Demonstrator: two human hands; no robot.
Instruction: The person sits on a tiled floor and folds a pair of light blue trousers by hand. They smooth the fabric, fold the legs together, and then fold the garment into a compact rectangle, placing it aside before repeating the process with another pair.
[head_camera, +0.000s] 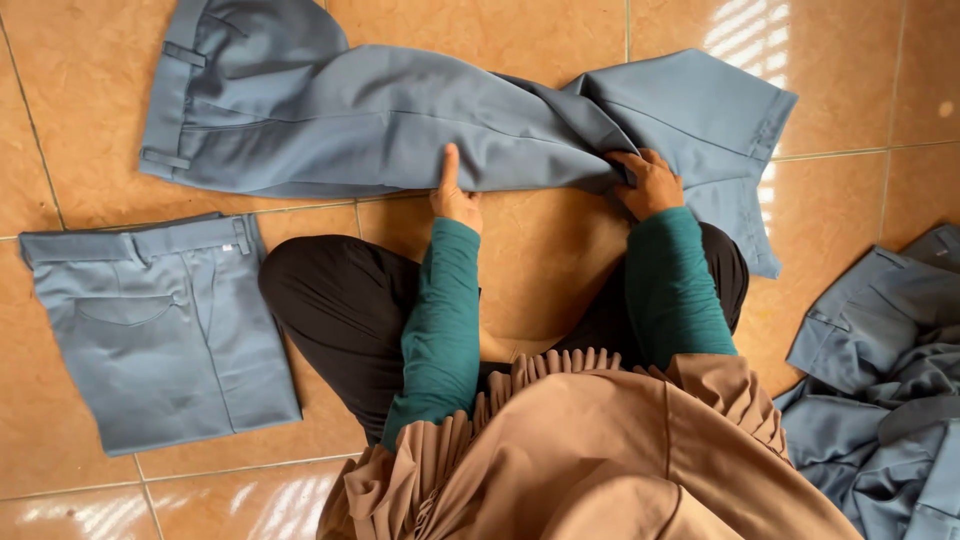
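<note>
A pair of grey-blue trousers (400, 115) lies spread across the tiled floor in front of me, waistband to the left, leg ends to the right. My left hand (454, 192) rests flat on the near edge of the trousers around the middle, fingers pointing away. My right hand (648, 182) pinches a fold of the trouser leg fabric near the knee area. Both arms wear teal sleeves.
A folded pair of the same grey-blue trousers (160, 325) lies on the floor at my left. A loose heap of similar trousers (885, 385) sits at the right edge. My crossed legs in black and a tan pleated garment (590, 450) fill the foreground. The floor is orange tile (545, 245).
</note>
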